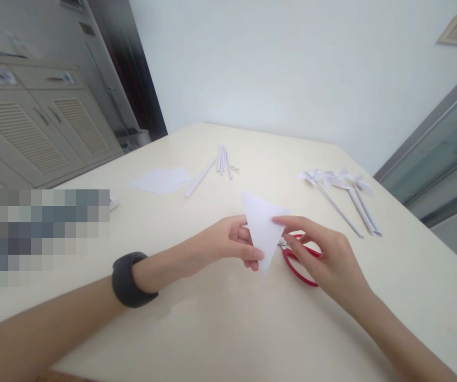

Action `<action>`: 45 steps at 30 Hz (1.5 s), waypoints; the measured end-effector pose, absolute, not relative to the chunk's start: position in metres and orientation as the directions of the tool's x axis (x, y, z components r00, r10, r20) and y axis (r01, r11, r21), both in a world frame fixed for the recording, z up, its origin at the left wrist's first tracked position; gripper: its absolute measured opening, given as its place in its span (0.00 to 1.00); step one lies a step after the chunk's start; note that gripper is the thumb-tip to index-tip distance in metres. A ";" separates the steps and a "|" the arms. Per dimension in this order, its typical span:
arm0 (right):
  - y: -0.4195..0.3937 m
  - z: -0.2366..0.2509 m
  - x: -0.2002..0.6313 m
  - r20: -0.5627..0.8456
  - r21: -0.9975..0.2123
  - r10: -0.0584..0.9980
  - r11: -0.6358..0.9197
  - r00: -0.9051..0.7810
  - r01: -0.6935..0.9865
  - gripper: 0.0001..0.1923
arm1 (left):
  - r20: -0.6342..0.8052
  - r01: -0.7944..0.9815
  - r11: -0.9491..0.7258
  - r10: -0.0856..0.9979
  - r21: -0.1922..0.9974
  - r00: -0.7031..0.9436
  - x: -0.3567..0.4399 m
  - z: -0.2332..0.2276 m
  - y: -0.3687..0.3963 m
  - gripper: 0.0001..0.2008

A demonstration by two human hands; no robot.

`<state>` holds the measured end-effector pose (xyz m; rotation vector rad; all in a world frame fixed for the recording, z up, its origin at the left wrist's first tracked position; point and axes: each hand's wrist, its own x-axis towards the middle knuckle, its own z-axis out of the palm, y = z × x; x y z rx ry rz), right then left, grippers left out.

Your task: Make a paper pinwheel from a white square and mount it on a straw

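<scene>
A white sheet folded into a triangle (262,225) is held just above the cream table (220,329), one corner pointing down. My left hand (228,241), with a black band on its wrist, pinches the triangle's left edge. My right hand (326,254) holds the right corner between thumb and fingertips. Red-handled scissors (298,262) lie on the table right under my right hand, partly hidden by it.
Flat white paper sheets (160,180) lie at the left. Several white paper sticks (220,162) lie at the back centre, with small pins beside them. Finished white paper pinwheels on sticks (343,193) lie at the right. A louvred cabinet (33,127) stands beyond the table's left edge.
</scene>
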<state>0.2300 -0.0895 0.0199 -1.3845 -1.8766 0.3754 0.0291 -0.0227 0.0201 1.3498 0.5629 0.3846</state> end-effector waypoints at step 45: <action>-0.098 0.018 0.215 -0.081 -0.812 0.941 0.128 -0.328 0.569 0.13 | -0.126 0.068 0.112 0.665 0.991 0.736 0.035 0.018 -0.033 0.05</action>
